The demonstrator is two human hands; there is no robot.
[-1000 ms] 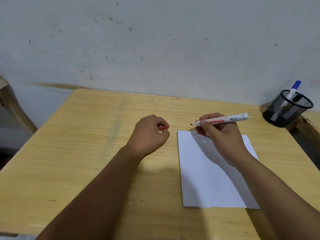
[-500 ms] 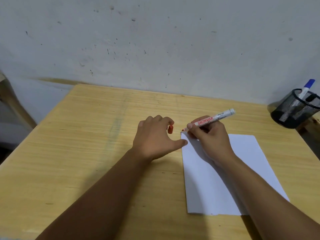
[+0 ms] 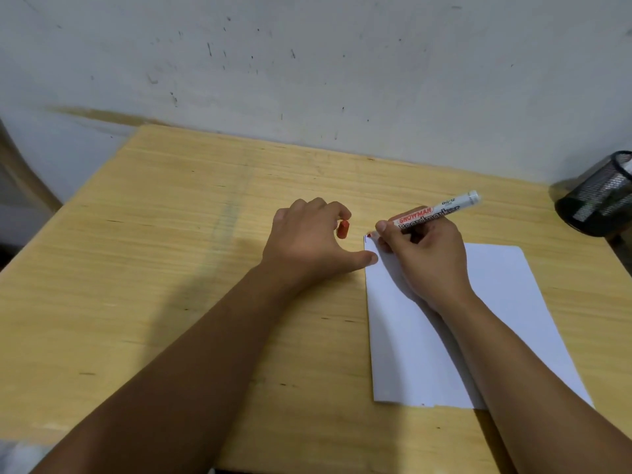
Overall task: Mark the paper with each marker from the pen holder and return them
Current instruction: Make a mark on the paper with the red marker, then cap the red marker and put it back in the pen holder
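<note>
A person's two bare forearms reach forward over a pale wooden tabletop set against a scuffed grey-white wall. A white sheet of paper lies flat to the right of centre. The right hand rests on the paper's upper left part, its fingers pinched around a white board marker with red lettering, held slanted so its red tip sits at the paper's far left corner, touching or almost touching. The left hand lies just beside the paper's left edge, thumb stretched out to pin that edge, while its curled fingers pinch a small red cap. A black mesh pen holder stands at the far right of the tabletop, well apart from the hands and partly cut off by the frame; something pale shows at its rim, too little to identify. The step in hand appears to be making the red mark. To do it well, the thumb should keep the sheet from sliding, and the stroke should be short, light and drawn inward from the corner, since the tip is so close to the edge that it could slip onto the wood. The cap, kept ready in the left hand, can then go straight back on before the marker returns to the holder.
</note>
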